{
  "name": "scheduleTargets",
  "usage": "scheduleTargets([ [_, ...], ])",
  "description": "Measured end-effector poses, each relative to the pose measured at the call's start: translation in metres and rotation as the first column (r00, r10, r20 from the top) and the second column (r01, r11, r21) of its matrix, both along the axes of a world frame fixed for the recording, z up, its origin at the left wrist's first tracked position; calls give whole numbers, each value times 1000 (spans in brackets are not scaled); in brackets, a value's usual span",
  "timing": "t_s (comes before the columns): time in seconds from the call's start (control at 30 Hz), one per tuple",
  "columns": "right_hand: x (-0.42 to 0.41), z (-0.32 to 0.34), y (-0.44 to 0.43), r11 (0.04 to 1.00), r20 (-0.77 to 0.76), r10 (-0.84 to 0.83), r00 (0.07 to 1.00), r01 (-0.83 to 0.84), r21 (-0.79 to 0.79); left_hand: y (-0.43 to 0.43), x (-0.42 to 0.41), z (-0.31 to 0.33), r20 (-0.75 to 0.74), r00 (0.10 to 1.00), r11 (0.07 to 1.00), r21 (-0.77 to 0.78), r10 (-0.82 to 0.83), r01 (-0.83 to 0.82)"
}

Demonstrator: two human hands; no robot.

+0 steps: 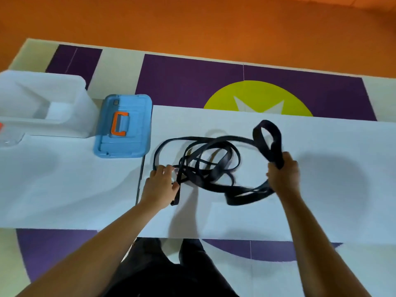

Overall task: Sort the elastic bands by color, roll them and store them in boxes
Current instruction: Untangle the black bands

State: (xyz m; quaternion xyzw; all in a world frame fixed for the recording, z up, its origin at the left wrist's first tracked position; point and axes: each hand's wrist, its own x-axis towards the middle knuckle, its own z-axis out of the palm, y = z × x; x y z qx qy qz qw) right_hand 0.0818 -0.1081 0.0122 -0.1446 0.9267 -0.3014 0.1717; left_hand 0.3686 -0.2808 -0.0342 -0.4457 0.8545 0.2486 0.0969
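Note:
A tangle of black elastic bands (205, 166) lies in loose loops on the white table (64, 185). My right hand (282, 174) grips a bunch of the bands at the right side, and a wide loop (266, 136) stands up above the fist. My left hand (160, 185) pinches a strand at the left edge of the tangle, with a short end hanging below the fingers. A clear plastic box (42, 103) stands open at the far left.
A blue lid (123, 126) with an orange handle lies flat on the table beside the clear box. Part of another clear container (9, 133) shows at the left edge. A purple, yellow and cream mat covers the floor around the table.

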Motion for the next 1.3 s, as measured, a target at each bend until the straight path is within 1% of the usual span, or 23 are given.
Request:
scheduleTargets([
  [0.07,-18,17,17,995,-51,-36,998,41,91,-1,-8,-1,17,996,996,-15,85,-85],
  [0.17,-43,28,42,966,-221,-77,972,128,225,-7,-16,-3,58,969,970,16,240,-241],
  [0.23,-54,29,54,951,-313,-92,945,177,255,-12,-20,-5,109,948,950,62,299,-306],
  [0.3,-59,27,61,940,-338,-101,936,201,277,-15,-22,-9,141,925,921,122,354,-371],
  [0.4,-53,17,62,937,-272,-64,960,151,314,-14,-29,-17,164,876,849,222,453,-480],
  [0.47,-40,5,58,939,-198,13,980,56,339,-12,-36,-21,169,860,829,231,481,-509],
  [0.53,-24,-11,51,926,-108,101,989,-54,373,-12,-43,-22,110,858,826,234,502,-513],
  [0.6,-9,-26,43,907,-14,171,985,-152,392,-13,-52,-23,44,863,825,271,503,-495],
  [0.7,8,-45,31,880,82,242,967,-254,401,-5,-67,-27,36,910,872,273,414,-407],
  [0.8,17,-61,22,829,194,311,930,-366,423,6,-73,-35,76,954,938,174,290,-299],
  [0.87,21,-68,20,776,228,361,904,-427,464,9,-70,-40,99,959,954,121,264,-275],
  [0.9,22,-71,19,767,216,365,905,-424,481,9,-68,-42,93,957,954,100,275,-284],
  [0.93,23,-73,18,779,178,359,916,-399,484,8,-66,-43,79,952,949,86,296,-302],
  [1.0,21,-76,16,838,93,320,943,-328,436,4,-64,-45,47,936,932,85,348,-351],
  [1.03,19,-76,14,858,84,303,949,-310,410,1,-63,-46,35,926,921,96,375,-377],
  [1.1,14,-75,9,858,120,293,949,-316,404,-3,-65,-44,25,916,905,145,401,-400],
  [1.2,7,-70,4,846,166,296,941,-339,412,-3,-73,-41,-30,900,871,268,435,-412],
  [1.3,8,-67,4,812,183,316,931,-365,455,3,-85,-38,-81,909,872,329,408,-362],
])
